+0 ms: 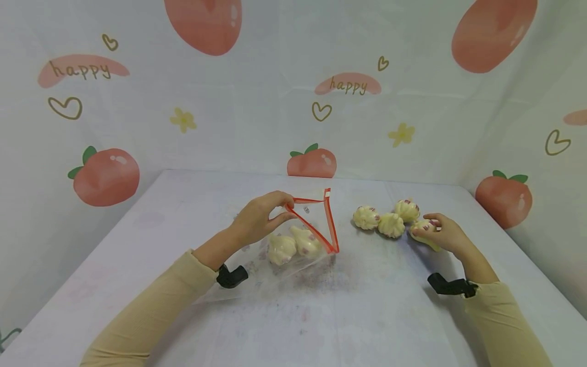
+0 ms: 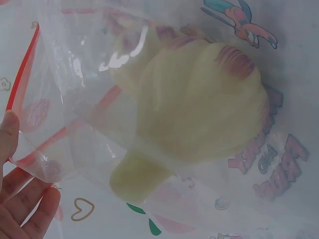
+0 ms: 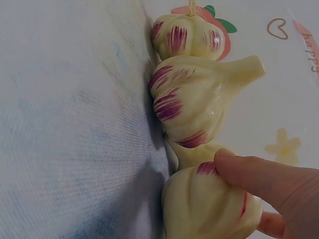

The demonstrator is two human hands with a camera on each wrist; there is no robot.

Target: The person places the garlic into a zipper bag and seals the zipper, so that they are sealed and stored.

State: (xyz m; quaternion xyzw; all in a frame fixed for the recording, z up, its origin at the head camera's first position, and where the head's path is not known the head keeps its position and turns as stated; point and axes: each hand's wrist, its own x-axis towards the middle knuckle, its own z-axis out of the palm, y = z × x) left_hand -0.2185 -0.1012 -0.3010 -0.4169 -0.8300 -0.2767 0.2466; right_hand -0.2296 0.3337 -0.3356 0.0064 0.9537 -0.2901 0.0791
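My left hand (image 1: 259,216) pinches the red-edged rim of a clear zip bag (image 1: 293,267), its mouth spread apart toward the right. Inside the bag lie two garlic bulbs (image 1: 282,249), cream with purple streaks; one garlic bulb (image 2: 199,104) fills much of the left wrist view through the plastic. On the right, my right hand (image 1: 447,234) grips another garlic bulb (image 3: 209,206) between thumb and fingers, low over the table. Just left of it three more garlic bulbs (image 1: 391,225) sit in a loose cluster on the table.
A pale cloth covers the table (image 1: 293,326). Behind it hangs a white backdrop (image 1: 257,102) printed with red fruit, hearts and "happy". Black wrist camera mounts (image 1: 231,277) are strapped at both sleeves.
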